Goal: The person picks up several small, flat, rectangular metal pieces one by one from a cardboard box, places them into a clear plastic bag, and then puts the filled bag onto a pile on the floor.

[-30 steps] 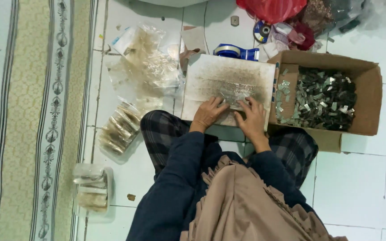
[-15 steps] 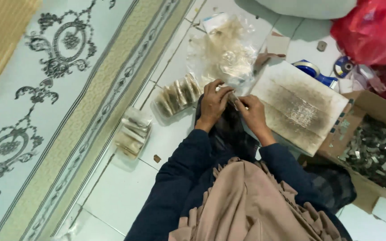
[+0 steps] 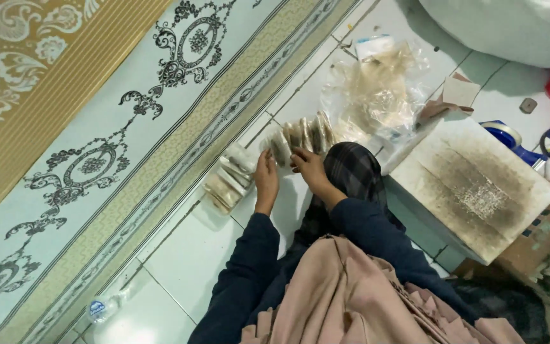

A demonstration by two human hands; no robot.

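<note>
Clear-wrapped packets (image 3: 302, 135) stand on edge in a row on the white tile floor (image 3: 179, 255), and we pinch the nearest one between our left hand (image 3: 266, 178) and right hand (image 3: 310, 171). Nudged too hard, we judge, the row could topple toward the loose plastic bags (image 3: 377, 95).

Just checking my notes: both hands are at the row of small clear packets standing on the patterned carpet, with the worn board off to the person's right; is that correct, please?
Not quite. In the head view the row of small clear packets stands on the white tiled floor, beside the patterned carpet, not on it. Both the left hand and right hand are there, the worn board to the right.
</note>
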